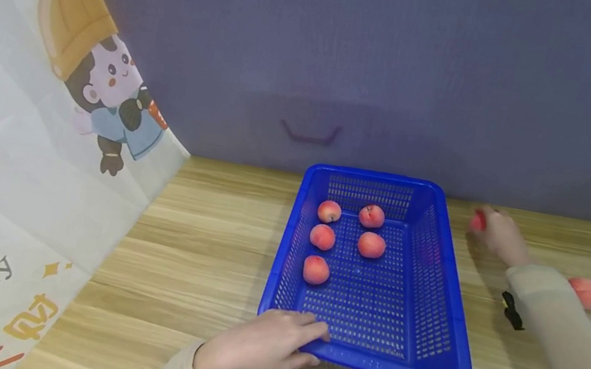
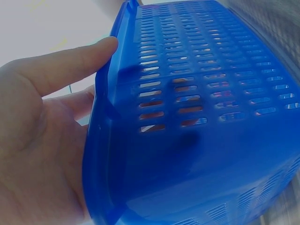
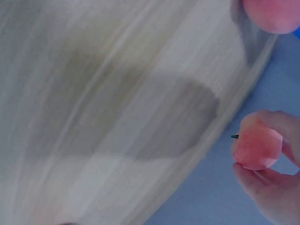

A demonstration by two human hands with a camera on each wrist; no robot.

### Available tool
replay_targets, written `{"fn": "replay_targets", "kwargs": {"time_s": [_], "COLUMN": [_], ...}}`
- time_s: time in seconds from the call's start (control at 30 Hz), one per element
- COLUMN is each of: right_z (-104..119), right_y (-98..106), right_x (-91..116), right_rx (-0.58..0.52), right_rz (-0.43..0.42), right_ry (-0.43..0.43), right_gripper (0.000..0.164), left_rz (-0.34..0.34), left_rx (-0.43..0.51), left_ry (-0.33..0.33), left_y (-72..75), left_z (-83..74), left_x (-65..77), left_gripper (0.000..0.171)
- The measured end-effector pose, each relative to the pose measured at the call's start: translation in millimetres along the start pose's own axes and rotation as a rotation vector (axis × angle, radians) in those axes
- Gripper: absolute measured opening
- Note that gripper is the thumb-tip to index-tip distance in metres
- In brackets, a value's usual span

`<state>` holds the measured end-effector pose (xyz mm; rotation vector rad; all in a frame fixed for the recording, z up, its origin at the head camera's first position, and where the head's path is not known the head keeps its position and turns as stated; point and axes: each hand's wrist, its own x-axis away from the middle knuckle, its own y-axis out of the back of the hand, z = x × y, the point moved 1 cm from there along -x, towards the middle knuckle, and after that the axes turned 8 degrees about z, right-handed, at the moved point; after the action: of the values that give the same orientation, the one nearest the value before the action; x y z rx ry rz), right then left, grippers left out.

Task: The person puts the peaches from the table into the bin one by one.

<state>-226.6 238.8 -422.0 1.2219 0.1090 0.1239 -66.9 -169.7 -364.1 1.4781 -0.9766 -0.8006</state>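
Wood-grain tabletop (image 1: 190, 245) supports everything before me. On it sits a blue perforated basket (image 1: 388, 367). The left hand (image 1: 267, 344) clasps its near rim, apparently for steadiness. The right hand (image 1: 505, 238), right of the basket, pinches a held peach (image 3: 257, 147) between thumb and fingers, probably to limit bruising. Five peaches (image 1: 316, 270) occupy the basket in two columns, presumably spaced for order; a loose peach (image 1: 586, 294) lies farther right. The held peach is rounded, pink-red, with a short dark stem (image 3: 235, 137).
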Motion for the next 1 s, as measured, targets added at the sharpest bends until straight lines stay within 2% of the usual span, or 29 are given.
{"fn": "replay_targets", "kwargs": {"time_s": [0.23,0.6,0.83,1.0], "right_z": [6.6,16.6,25.5,36.8], "right_y": [9.1,27.6,41.6,52.1], "right_x": [-3.3,-1.5,2.0,4.9], "right_rx": [-0.002,0.035,0.041,0.052], "right_rz": [-0.029,-0.1,-0.052,-0.071], "right_ry": [0.012,0.061,0.046,0.072], "right_gripper": [0.043,0.044,0.046,0.047], "left_rz": [0.004,0.029,0.013,0.008], "left_rx": [0.0,0.015,0.008,0.004], "left_ry": [0.003,0.015,0.011,0.009], "left_y": [1.4,1.0,1.0,1.3], "left_z": [0.3,-0.6,-2.4,-3.6], "left_x": [-0.6,0.2,0.5,0.8], "left_gripper": [0.02,0.02,0.02,0.021]}}
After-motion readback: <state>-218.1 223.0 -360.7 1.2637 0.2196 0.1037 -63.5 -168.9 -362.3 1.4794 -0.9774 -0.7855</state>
